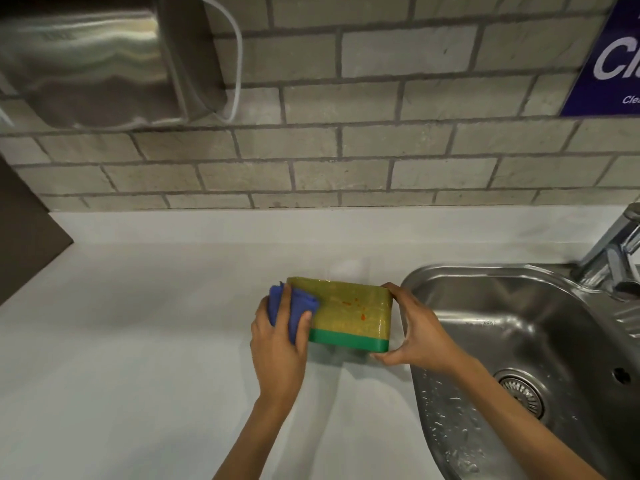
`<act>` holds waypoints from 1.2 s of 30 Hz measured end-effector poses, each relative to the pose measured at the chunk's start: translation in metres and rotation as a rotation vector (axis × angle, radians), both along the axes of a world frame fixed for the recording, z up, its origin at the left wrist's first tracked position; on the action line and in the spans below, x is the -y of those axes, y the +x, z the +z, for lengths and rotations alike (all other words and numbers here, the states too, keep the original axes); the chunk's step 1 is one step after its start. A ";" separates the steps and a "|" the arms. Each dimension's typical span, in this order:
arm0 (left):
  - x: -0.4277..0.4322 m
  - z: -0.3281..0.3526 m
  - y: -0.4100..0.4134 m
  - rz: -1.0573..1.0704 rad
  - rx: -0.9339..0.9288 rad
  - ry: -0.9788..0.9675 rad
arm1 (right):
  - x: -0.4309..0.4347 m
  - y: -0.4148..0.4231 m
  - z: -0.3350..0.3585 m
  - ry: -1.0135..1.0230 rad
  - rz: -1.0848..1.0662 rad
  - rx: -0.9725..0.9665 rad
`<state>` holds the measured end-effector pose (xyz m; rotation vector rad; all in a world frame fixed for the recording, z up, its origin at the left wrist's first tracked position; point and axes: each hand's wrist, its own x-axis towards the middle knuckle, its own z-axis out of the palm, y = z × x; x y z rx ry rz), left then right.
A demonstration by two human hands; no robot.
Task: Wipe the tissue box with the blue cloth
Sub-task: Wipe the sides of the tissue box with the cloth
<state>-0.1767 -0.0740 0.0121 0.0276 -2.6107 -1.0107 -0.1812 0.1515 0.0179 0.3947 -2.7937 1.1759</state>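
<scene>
Tissue box (353,311), unlabelled, between cloth-holding left hand (277,344) and right hand (414,332).

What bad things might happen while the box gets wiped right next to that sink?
1. The tissue box sits by the sink rim, steadied only by the right hand; a hard push from the left hand might slide it in, where water drops show.
2. The blue cloth may smear the orange spots instead of lifting them.
</scene>
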 end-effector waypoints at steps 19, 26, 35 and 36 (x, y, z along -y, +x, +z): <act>-0.029 0.014 -0.002 -0.186 -0.109 -0.474 | 0.001 -0.001 -0.003 0.002 -0.054 0.011; -0.022 0.023 -0.007 -0.058 -0.137 -0.190 | 0.003 0.002 0.000 -0.001 -0.034 0.010; -0.060 0.016 0.016 -0.310 -0.086 -0.567 | 0.000 0.001 0.002 -0.031 -0.029 -0.001; -0.050 0.011 0.016 -0.310 -0.114 -0.568 | 0.000 0.001 0.001 -0.026 -0.030 0.000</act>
